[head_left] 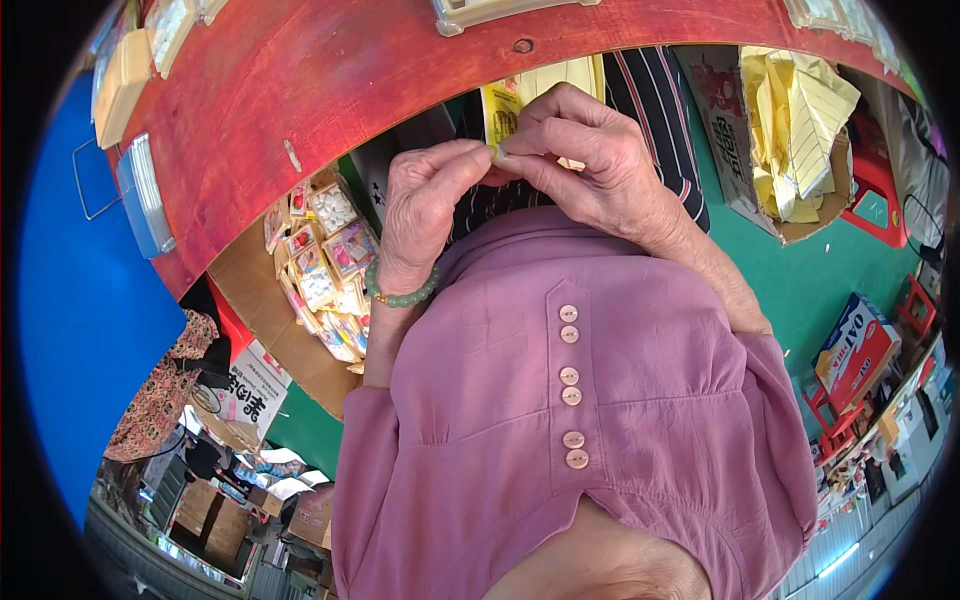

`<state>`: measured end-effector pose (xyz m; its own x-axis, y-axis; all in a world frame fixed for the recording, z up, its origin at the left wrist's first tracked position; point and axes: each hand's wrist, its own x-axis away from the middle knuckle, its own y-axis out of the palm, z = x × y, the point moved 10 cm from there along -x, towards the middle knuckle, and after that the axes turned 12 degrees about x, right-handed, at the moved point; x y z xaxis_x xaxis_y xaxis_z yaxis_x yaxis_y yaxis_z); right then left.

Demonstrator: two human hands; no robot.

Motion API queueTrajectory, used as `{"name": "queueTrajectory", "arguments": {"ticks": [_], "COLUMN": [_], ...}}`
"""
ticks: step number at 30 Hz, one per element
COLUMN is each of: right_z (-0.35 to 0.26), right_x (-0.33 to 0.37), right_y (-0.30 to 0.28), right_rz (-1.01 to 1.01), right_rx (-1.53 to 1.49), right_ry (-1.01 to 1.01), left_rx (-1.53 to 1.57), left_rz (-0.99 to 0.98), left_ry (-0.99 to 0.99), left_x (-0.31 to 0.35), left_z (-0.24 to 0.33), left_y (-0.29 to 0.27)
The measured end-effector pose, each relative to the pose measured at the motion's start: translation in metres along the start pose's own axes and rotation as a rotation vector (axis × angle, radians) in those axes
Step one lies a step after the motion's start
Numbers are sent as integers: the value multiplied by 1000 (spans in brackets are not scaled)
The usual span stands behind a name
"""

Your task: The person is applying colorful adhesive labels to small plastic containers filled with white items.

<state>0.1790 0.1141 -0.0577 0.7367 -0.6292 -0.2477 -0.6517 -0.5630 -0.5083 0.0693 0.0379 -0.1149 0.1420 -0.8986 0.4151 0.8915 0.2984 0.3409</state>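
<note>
Above my lap, my left hand (430,190) and my right hand (590,150) meet fingertip to fingertip. Both are closed in a pinch around something small and pale, mostly hidden by the fingers, so its kind does not show. Just behind the fingertips is a yellow printed packet or card (500,108), partly covered by my right hand. Pale yellow sheet material (560,78) shows beyond it, over dark striped cloth (640,85) on my lap. A green bead bracelet (405,298) circles my left wrist.
A red table (330,85) curves ahead, with clear plastic cases (145,195) at its left. Left of me, an open cardboard box (260,300) holds several small packs (315,270). At right, another box (725,140) holds yellow paper (795,120), beside a red stool (880,190).
</note>
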Motion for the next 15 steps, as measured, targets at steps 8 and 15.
{"name": "queueTrajectory", "arguments": {"ticks": [8, 15], "right_z": [-22, -19], "right_x": [3, 2], "right_y": [-4, -4], "right_rz": [1, 6], "right_rx": [250, 207], "right_ry": [-198, -176], "left_rx": [37, 32], "left_rz": [0, 4], "left_ry": [-9, -14], "left_x": [2, 2], "left_z": [-4, -4], "left_y": [2, 4]}}
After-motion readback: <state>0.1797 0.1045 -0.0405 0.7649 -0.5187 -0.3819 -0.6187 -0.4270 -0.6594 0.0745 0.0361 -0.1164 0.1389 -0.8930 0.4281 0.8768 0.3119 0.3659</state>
